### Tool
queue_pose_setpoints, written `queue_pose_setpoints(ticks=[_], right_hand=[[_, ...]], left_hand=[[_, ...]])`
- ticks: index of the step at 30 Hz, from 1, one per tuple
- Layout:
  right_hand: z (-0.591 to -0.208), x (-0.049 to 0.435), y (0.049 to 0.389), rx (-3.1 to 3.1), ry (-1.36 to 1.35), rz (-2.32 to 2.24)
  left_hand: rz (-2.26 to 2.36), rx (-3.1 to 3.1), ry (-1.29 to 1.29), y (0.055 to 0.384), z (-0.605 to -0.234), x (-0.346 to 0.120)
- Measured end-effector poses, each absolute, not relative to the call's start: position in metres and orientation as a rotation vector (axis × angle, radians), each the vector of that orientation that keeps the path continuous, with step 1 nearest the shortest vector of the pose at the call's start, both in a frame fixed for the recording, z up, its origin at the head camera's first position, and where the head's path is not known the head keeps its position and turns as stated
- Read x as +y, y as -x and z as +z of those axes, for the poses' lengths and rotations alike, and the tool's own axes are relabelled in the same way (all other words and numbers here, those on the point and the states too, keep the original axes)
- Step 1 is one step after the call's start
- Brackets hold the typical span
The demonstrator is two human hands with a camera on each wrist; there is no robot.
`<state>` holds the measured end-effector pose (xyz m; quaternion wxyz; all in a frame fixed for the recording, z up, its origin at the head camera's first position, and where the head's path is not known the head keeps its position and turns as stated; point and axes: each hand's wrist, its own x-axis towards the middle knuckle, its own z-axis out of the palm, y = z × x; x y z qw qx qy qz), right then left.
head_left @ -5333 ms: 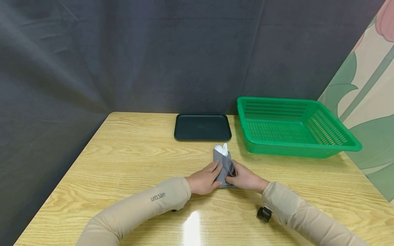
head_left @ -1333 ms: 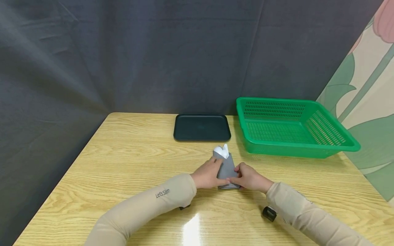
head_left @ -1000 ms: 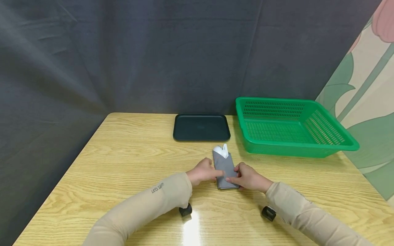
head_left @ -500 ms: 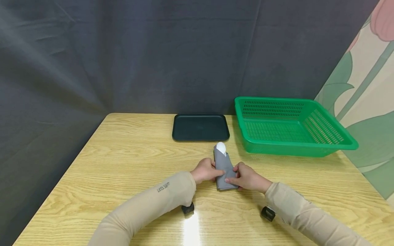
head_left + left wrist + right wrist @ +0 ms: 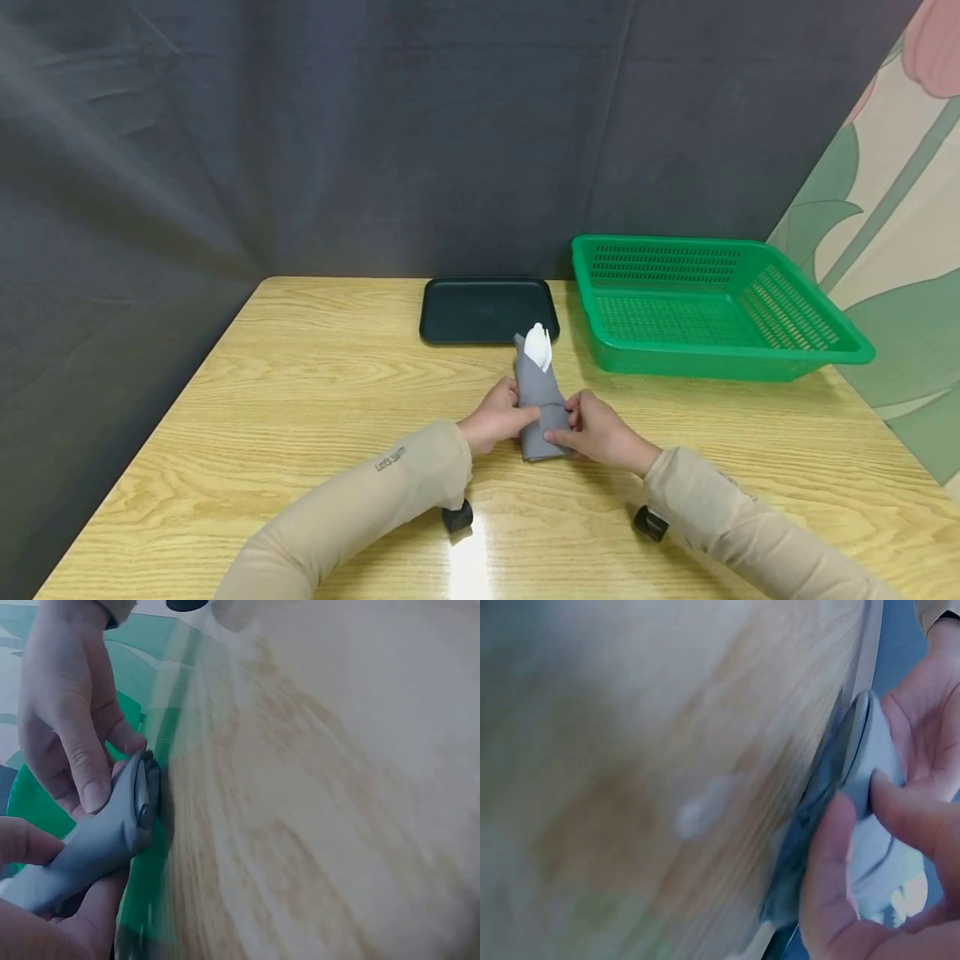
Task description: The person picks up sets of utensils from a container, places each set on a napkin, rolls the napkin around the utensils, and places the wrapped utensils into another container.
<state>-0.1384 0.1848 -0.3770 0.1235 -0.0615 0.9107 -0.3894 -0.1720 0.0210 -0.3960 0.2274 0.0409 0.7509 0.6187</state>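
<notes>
A grey cloth napkin (image 5: pixel 534 385) is folded into a narrow bundle. From its far end stick out a white spoon (image 5: pixel 535 343) and a white fork (image 5: pixel 548 348); their lower parts are hidden in the cloth. My left hand (image 5: pixel 497 417) grips the left side, thumb on top and fingers underneath. On the right side, near the lower end, my right hand (image 5: pixel 602 429) pinches the cloth between thumb and fingers. The left wrist view shows the layered fold of the napkin (image 5: pixel 97 847) between both hands, and the right wrist view shows the same folded end (image 5: pixel 874 750).
Behind the bundle lies a black tray (image 5: pixel 489 310), its near right corner partly covered by the cutlery in the head view. A green plastic basket (image 5: pixel 697 358) stands at the back right. The wooden table (image 5: pixel 322 358) ends at a dark curtain (image 5: pixel 420 142).
The bundle has become narrower as the right side was folded over. Its cutlery end now reaches higher, toward the tray. My left hand shifted from pressing on top to gripping the left side.
</notes>
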Motion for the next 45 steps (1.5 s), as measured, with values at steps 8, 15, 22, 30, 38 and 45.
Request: queue_pose_setpoints(ticks=[8, 15, 22, 30, 38, 45], right_hand=[[-0.369, 0.180, 0.136, 2.852, 0.261, -1.215], [-0.365, 0.174, 0.131, 2.992, 0.344, -1.181], [-0.363, 0.172, 0.126, 3.062, 0.356, -1.204], [-0.358, 0.171, 0.124, 3.056, 0.343, -1.198], [-0.356, 0.168, 0.122, 2.985, 0.380, -1.271], [-0.356, 0.168, 0.123, 2.874, 0.381, -1.353]], left_hand=[[1.885, 1.869, -0.072, 0.176, -0.387, 0.014], [1.894, 1.800, -0.094, 0.174, -0.375, 0.010], [1.907, 1.727, -0.134, 0.172, -0.369, 0.007], [1.903, 1.741, -0.227, 0.170, -0.367, 0.001], [1.907, 1.792, -0.266, 0.168, -0.365, -0.002], [1.889, 1.798, -0.268, 0.168, -0.361, -0.004]])
